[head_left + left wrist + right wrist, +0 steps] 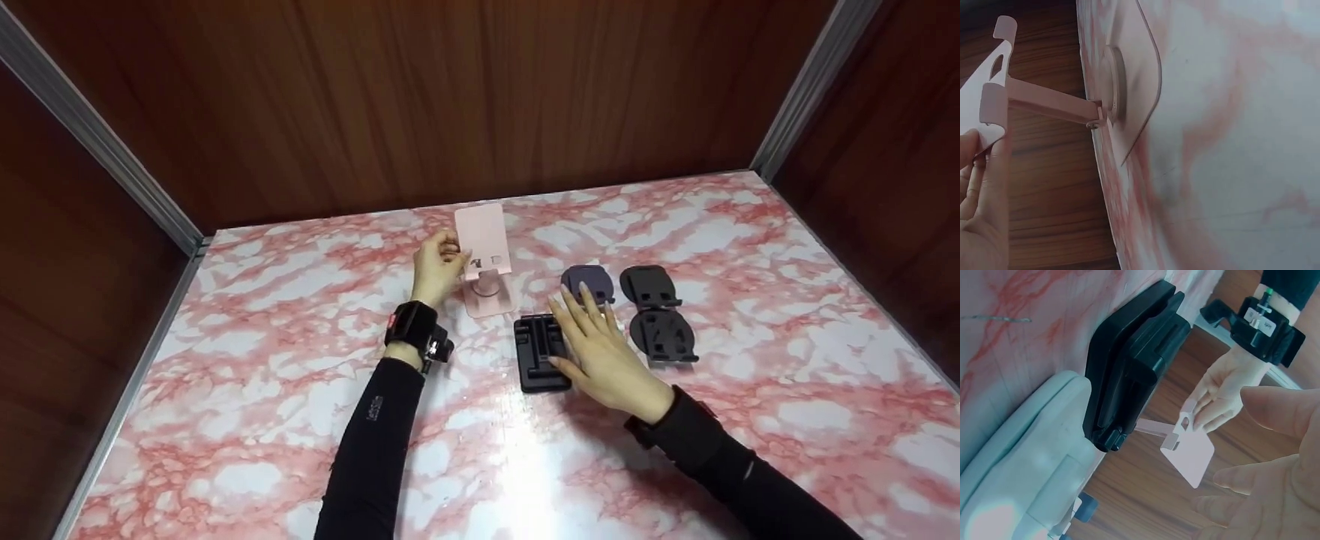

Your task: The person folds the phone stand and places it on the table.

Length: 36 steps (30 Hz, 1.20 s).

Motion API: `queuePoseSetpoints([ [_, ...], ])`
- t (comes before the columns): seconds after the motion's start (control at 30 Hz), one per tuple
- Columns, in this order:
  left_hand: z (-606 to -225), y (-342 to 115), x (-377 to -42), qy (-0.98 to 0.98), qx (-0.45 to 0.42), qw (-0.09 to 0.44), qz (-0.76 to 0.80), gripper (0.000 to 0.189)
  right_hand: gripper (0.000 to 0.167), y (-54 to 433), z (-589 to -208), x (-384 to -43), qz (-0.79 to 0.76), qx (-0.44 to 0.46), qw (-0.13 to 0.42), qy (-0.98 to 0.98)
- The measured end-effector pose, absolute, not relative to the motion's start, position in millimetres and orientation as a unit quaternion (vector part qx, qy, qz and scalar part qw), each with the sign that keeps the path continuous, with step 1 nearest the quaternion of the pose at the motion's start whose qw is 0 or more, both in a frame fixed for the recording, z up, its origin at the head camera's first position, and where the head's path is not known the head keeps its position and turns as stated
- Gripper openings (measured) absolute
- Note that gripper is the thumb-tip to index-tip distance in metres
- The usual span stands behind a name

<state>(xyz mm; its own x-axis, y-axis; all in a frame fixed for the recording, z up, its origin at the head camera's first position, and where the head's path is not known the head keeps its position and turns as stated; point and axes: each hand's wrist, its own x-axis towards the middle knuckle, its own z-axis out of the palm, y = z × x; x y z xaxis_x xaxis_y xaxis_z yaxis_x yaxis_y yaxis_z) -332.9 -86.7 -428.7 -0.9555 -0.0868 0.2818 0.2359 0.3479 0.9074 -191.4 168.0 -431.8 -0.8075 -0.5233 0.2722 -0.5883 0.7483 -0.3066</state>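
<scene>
A pink phone stand (482, 232) is unfolded upright toward the back of the table. My left hand (436, 264) pinches the lower left edge of its holder plate (977, 101) between thumb and fingers. The stand's arm and base (1140, 84) show in the left wrist view, with the base on the tabletop. My right hand (606, 364) is spread with straight fingers above the folded stands, holding nothing. Beside its thumb lies a folded black phone stand (536, 360). A folded whitish stand (1033, 467) appears in the right wrist view; in the head view the hand mostly hides it.
A dark purple round-based folded stand (585, 277) lies behind the right fingertips. Two dark folded stands, one at the back (648, 285) and another in front (664, 335), lie to the right. Wooden panels (480, 97) wall the marbled table (262, 412).
</scene>
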Motion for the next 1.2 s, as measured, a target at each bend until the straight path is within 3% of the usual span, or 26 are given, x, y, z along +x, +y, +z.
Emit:
queuePoseSetpoints([
  [0.37, -417.6, -94.7, -318.0, -0.774, -0.071, 0.185, -0.602, 0.012, 0.076, 166.3, -434.8, -193.3, 0.201, 0.303, 0.069, -0.929],
  [0.93, -377.5, -89.2, -262.6, -0.737, -0.179, 0.158, -0.632, 0.012, 0.076, 160.8, -433.7, -198.9, 0.258, 0.295, 0.036, -0.919],
  [1.2, -369.5, -80.8, -238.2, -0.733, -0.207, 0.133, -0.634, 0.013, 0.076, 159.2, -429.9, -202.5, 0.412, 0.258, -0.044, -0.873],
])
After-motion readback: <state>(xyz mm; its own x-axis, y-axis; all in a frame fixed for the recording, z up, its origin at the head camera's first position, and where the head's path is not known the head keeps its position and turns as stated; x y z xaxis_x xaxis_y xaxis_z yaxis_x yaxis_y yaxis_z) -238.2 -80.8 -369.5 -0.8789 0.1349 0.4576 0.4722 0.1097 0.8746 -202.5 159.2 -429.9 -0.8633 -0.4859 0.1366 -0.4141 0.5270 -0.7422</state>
